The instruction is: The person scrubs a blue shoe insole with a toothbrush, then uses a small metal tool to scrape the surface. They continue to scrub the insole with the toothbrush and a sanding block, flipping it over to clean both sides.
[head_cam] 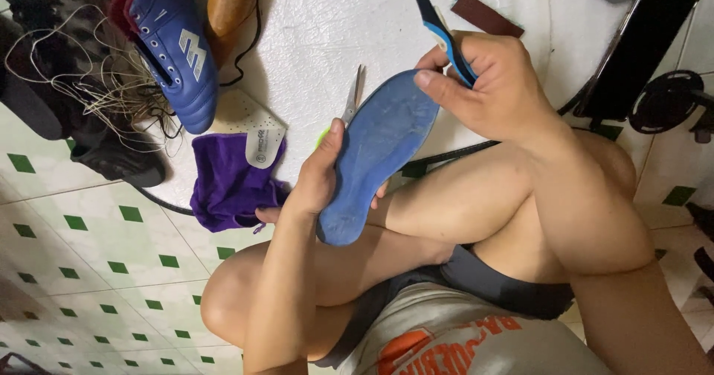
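Note:
My left hand (316,178) grips the heel half of a worn blue insole (379,148), held over my knees with its underside up. My right hand (494,85) pinches the toe end of that insole with thumb and finger. The same right hand also holds a second insole (435,18), dark blue with a light blue patch, seen edge-on and pointing up and away. Grey scissors (352,98) lie on the white mat just behind the blue insole.
A blue football boot (178,47) and a brown shoe (229,3) lie at the top left beside tangled cord (111,85). A purple cloth (227,181) with a white insole (264,140) on it sits left of my hand. Dark stands (647,47) are at the right.

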